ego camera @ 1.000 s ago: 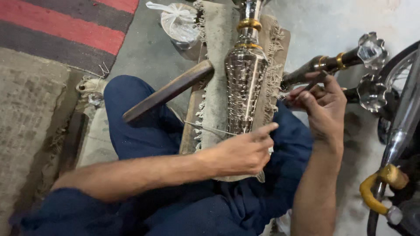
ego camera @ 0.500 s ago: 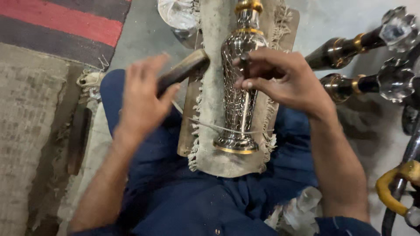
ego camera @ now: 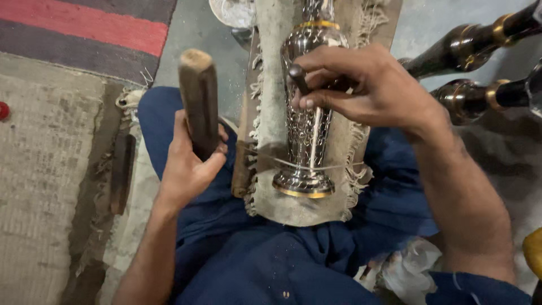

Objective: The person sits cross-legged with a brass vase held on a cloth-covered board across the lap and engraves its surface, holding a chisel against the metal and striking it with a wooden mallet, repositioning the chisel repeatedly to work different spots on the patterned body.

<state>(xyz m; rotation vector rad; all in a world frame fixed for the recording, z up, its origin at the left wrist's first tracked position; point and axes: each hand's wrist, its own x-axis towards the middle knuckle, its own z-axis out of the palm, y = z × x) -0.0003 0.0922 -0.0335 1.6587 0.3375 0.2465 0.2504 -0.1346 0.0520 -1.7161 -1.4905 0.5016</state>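
Head view, read from left to right. A woven floor mat (ego camera: pixel 45 186) is lying at the far left, with a red-and-dark striped rug (ego camera: pixel 84 25) above it and a small red object (ego camera: pixel 3 110) showing at the mat's edge. A dark flat strip (ego camera: pixel 121 172) is resting along the frayed border of the mat. The left hand (ego camera: pixel 189 161) is closing around the lower end of a wooden mallet (ego camera: pixel 199 96), fingers and thumb clamped on it, the mallet standing nearly upright above the blue-trousered lap (ego camera: pixel 265 260). Just right of it, a pale fringed cloth (ego camera: pixel 271 85) is covering a wooden board (ego camera: pixel 244 164) that is lying across the lap. An engraved silver vase (ego camera: pixel 307 141) with brass bands is lying lengthwise on this cloth, base toward the wearer, a thin wire crossing it near the base. The right hand (ego camera: pixel 361 87) is reaching over the upper body of the vase, fingers pinched together on a small dark chisel (ego camera: pixel 299 79) whose tip is meeting the vase's surface. Further right, two dark metal vessels with brass collars (ego camera: pixel 480 68) are lying on the grey floor (ego camera: pixel 429 28), apart from the vase. A crumpled clear plastic bag (ego camera: pixel 412 271) is lying near the right forearm.
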